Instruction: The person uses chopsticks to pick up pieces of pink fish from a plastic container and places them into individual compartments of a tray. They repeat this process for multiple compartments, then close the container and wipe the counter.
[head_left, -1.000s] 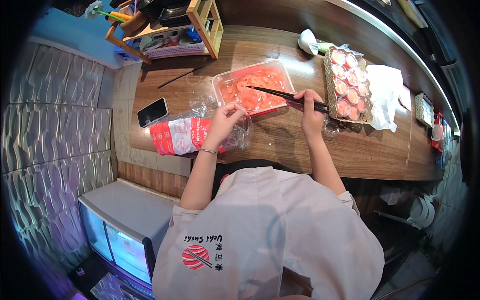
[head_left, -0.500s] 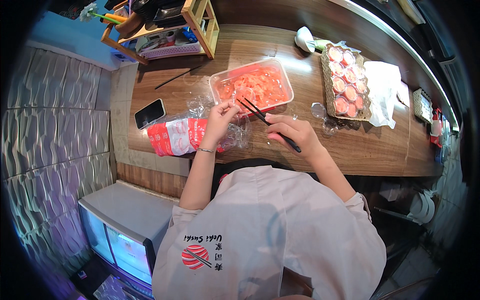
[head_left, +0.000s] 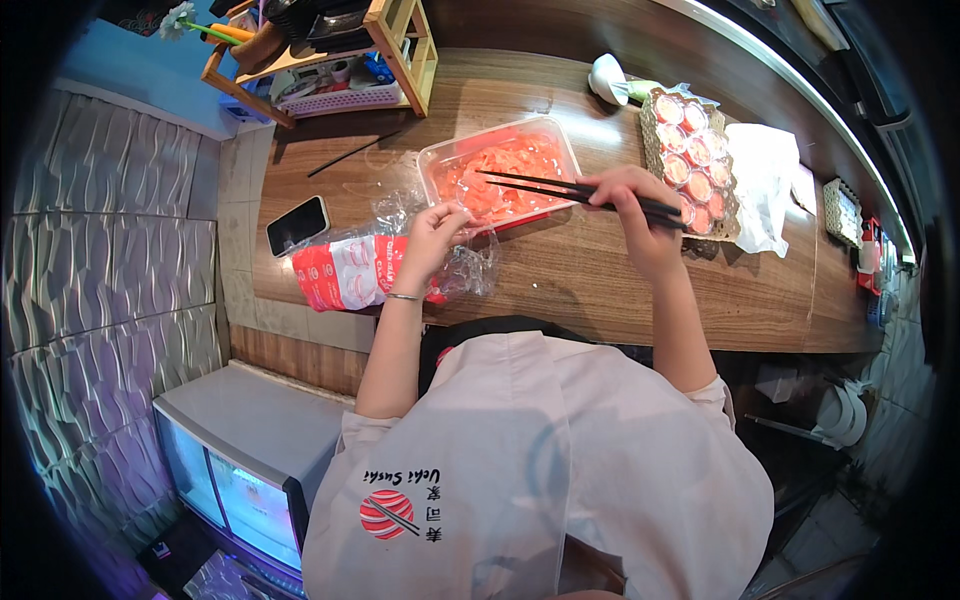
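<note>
Soft, wet-looking orange slices (head_left: 520, 165) lie in the translucent tub (head_left: 569, 160) on the tabletop (head_left: 600, 290); likely light, slippery and easily torn, they suit a gentle mid-slice pinch by the black chopsticks (head_left: 560, 184). The right hand (head_left: 645, 225) has its fingers around these. The left hand (head_left: 432, 238) has curled fingers at the tub's near-left corner; whether they grip anything, I cannot tell. Crumpled plastic (head_left: 470, 270) and a red-and-white package (head_left: 345, 272) crowd its side.

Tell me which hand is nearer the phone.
Left. The left hand is right of the phone, by the tray; the right hand is farther right, holding black chopsticks.
</note>
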